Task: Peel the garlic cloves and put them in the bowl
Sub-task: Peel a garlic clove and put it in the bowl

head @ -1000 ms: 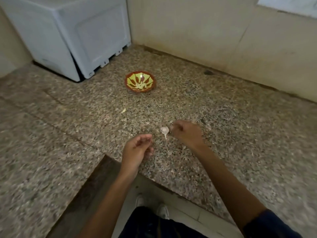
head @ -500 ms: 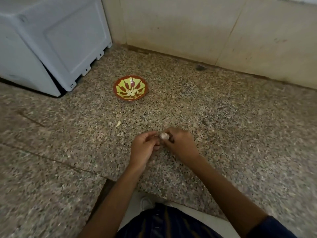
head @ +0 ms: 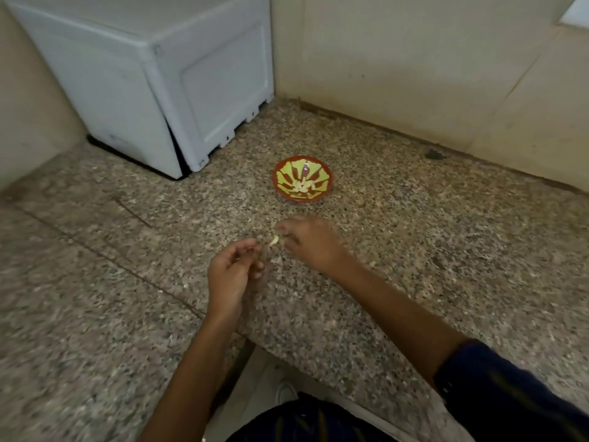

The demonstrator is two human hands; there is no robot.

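The right hand [head: 310,245] pinches a garlic clove [head: 274,240] just short of the bowl [head: 302,178] on the bench [head: 414,250]. The left hand [head: 232,269], nearer than the bowl, curls loosely; whether it holds skin, I cannot tell. The clove looks light, firm and likely slippery; best pinched across its middle.

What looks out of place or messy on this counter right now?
Little stands out. Pale bits, likely garlic skin, lie scattered on the counter around the hands. The bowl sits upright, with peeled cloves inside. A dark spot marks the counter by the wall.
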